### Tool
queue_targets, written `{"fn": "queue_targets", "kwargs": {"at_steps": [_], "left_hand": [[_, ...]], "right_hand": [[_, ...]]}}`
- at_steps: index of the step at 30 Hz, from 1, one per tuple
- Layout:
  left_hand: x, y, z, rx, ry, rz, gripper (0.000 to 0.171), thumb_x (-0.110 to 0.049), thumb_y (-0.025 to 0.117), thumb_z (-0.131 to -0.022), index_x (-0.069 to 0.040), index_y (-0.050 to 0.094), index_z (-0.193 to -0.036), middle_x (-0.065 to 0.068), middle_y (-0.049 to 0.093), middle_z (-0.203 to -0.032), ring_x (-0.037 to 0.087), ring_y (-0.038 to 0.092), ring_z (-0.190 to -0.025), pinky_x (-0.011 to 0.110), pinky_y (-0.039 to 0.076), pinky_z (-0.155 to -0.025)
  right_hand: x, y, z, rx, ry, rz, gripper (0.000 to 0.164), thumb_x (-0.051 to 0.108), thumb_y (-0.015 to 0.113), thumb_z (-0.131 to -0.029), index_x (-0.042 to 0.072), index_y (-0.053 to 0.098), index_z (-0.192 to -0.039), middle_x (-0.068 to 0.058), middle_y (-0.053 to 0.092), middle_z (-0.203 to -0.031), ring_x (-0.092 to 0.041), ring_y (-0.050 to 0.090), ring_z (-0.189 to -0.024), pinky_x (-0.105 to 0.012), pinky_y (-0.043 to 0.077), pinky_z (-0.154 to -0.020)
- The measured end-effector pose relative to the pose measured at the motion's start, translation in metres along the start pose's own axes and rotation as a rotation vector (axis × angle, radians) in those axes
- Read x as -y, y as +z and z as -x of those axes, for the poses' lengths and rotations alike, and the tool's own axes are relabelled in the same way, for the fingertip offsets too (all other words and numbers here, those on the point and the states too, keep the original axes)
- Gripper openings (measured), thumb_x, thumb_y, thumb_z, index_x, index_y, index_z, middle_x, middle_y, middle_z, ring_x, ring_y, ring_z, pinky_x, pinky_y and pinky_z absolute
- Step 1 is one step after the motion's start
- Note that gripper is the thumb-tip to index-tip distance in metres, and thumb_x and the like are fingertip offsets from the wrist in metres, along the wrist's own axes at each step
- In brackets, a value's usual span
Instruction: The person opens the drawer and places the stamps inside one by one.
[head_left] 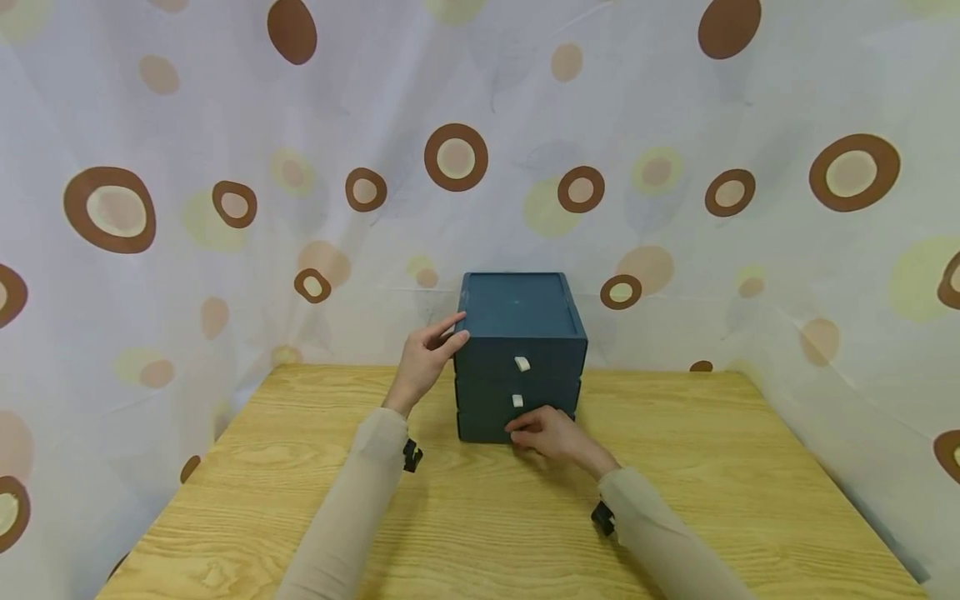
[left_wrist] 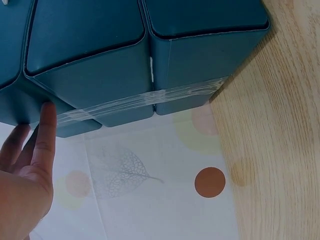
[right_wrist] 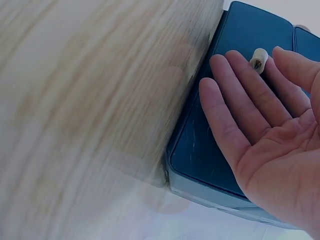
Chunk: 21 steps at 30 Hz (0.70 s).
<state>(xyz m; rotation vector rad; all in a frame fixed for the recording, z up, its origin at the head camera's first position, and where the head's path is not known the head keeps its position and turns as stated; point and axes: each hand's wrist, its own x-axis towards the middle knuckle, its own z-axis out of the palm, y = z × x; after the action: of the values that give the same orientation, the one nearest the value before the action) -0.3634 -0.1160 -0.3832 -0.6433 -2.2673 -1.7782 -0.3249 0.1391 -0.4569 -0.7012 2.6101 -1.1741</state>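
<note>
A dark blue three-drawer box (head_left: 516, 304) stands on the wooden table, all its drawers closed. White pull tabs show on the top drawer (head_left: 555, 358) and the middle drawer (head_left: 487, 397). My left hand (head_left: 423, 358) rests on the box's upper left edge, its fingers extended along the side. Down at the bottom drawer (right_wrist: 200, 145), my right hand (head_left: 551, 431) pinches the small white pull tab (right_wrist: 258, 60) between thumb and index finger. Its other fingers lie loosely before the drawer front. In the head view this tab is hidden behind the fingers.
Clear tape (left_wrist: 135, 100) runs across the box's side toward the back. The light wood table (head_left: 300, 492) extends around the box. A white curtain (head_left: 510, 100) with brown and yellow circles hangs close behind and along both sides.
</note>
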Motion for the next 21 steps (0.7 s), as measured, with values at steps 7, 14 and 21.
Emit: {"fn": "queue_targets", "kwargs": {"at_steps": [7,14,21], "left_hand": [[-0.002,0.001,0.0,-0.022,0.009,-0.006,0.045,-0.036,0.062,-0.097,-0.03,0.055,-0.14,-0.002,0.046,-0.151,0.023,0.049,-0.135,0.044,0.049,-0.102],[-0.003,0.0,0.005,-0.033,0.009,-0.119,0.046,-0.05,0.059,-0.095,-0.038,0.054,-0.139,-0.003,0.048,-0.149,0.024,0.053,-0.131,0.05,0.048,-0.101],[-0.009,-0.006,0.014,0.007,0.041,-0.317,0.052,-0.056,0.04,-0.101,-0.035,0.042,-0.149,-0.002,0.044,-0.152,0.025,0.048,-0.135,0.053,0.045,-0.105]], "right_hand": [[-0.002,0.0,0.003,0.005,-0.02,0.032,0.03,0.024,0.059,-0.099,0.01,0.068,-0.125,-0.009,0.07,-0.119,-0.02,0.069,-0.099,-0.037,0.056,-0.084],[-0.004,-0.011,0.017,-0.025,-0.084,0.038,0.032,0.023,0.057,-0.1,0.011,0.065,-0.128,-0.012,0.07,-0.117,-0.023,0.071,-0.096,-0.031,0.056,-0.075],[-0.005,-0.039,0.041,-0.121,-0.1,0.085,0.029,0.03,0.06,-0.099,0.009,0.072,-0.113,-0.01,0.071,-0.11,-0.025,0.069,-0.096,-0.033,0.056,-0.078]]}}
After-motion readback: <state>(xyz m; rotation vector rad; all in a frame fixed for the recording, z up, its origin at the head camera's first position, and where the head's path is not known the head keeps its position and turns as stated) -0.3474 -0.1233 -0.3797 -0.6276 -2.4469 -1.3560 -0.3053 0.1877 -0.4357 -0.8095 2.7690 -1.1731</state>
